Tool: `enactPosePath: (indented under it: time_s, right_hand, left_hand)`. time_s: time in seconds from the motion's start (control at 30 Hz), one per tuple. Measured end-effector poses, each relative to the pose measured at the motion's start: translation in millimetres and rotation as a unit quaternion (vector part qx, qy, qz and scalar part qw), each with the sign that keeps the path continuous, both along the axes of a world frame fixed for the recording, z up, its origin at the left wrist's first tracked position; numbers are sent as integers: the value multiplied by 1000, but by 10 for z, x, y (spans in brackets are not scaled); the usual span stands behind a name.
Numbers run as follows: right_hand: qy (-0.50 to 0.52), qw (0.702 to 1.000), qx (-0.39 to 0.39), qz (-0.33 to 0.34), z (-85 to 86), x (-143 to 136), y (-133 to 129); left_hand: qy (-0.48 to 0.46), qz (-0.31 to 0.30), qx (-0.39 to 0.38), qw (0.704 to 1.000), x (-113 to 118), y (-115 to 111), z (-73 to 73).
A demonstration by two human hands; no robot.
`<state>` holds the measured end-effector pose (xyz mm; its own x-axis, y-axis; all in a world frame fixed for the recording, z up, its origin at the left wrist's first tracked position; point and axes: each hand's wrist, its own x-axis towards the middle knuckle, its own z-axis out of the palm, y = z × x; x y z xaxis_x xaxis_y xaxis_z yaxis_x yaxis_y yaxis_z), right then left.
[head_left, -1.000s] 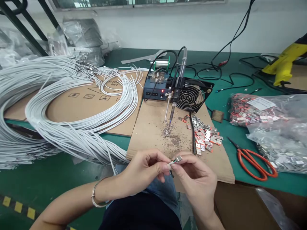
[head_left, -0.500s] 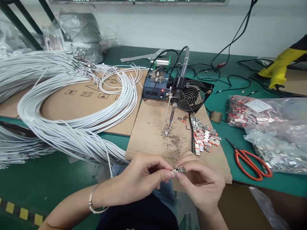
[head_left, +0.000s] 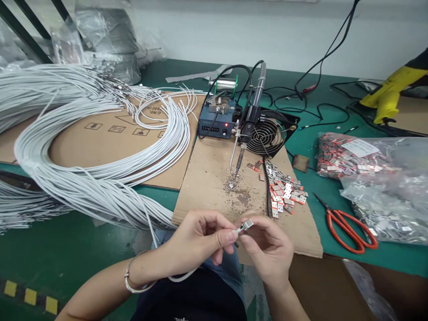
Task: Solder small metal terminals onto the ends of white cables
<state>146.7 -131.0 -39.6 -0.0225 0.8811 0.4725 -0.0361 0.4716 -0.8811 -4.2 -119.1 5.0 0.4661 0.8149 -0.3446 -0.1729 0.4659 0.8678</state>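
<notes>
My left hand (head_left: 203, 240) pinches the end of a white cable (head_left: 182, 277), which hangs below my wrist. A small metal connector (head_left: 247, 224) sits at that cable end, with thin wires showing between it and the white jacket. My right hand (head_left: 269, 245) is curled round the connector, its index finger behind it and its thumb just below. Beyond my hands, loose connector shells (head_left: 284, 191), metal with orange parts, lie in a pile on the cardboard (head_left: 203, 191).
A soldering iron (head_left: 245, 129) on its stand points down at solder debris, beside a blue station (head_left: 217, 122) and a black fan (head_left: 267, 136). Bundled white cables (head_left: 100, 174) lie left. Orange-handled scissors (head_left: 351, 229), plastic bags (head_left: 357, 154) and a yellow tool (head_left: 388, 96) are right.
Both hands have shifted slightly left, and the right fingers have loosened around the connector. The connector is tilted upward and more of it shows. A cable loop has appeared under my left wrist.
</notes>
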Motion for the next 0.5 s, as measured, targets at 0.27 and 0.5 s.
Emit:
enactPosePath:
  time_s: [0.27, 0.5]
  right_hand:
    - [-60, 997, -3, -42, 61, 11, -19]
    - [-97, 993, 29, -64, 63, 14, -35]
  left_hand:
    - [19, 29, 31, 999, -5, 5, -47]
    - [44, 35, 66, 996, -6, -24, -59]
